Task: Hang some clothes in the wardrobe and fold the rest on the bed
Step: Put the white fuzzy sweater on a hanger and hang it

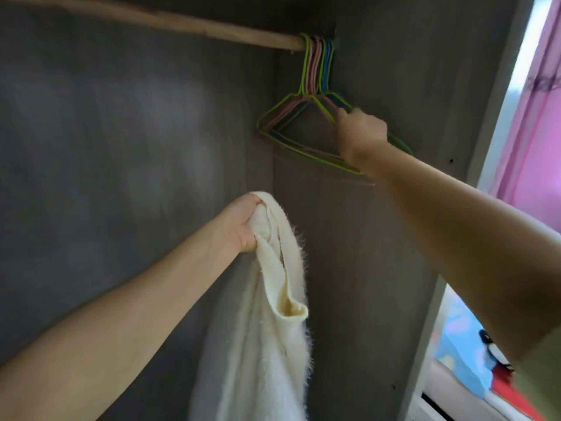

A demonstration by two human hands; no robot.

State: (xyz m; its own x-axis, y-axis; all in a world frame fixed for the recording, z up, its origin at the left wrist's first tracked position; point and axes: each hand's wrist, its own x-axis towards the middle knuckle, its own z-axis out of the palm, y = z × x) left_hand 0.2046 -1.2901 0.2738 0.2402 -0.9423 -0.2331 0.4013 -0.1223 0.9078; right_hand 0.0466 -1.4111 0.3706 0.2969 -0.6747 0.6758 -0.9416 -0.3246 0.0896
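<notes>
My left hand (243, 224) grips a fuzzy cream-white garment (267, 344) by its top, and the cloth hangs straight down inside the grey wardrobe (121, 147). Several wire hangers (303, 123), green, pink and blue, are bunched at the right end of the wooden rail (182, 21). My right hand (361, 132) reaches up to them and its fingers curl on the right shoulder of the front green hanger. The hangers' right ends are hidden behind that hand.
The wardrobe's right side wall (409, 208) stands close behind the hangers. Past its edge on the right are a pink curtain (534, 117) at a bright window and a bed (461, 369) with colourful bedding at lower right.
</notes>
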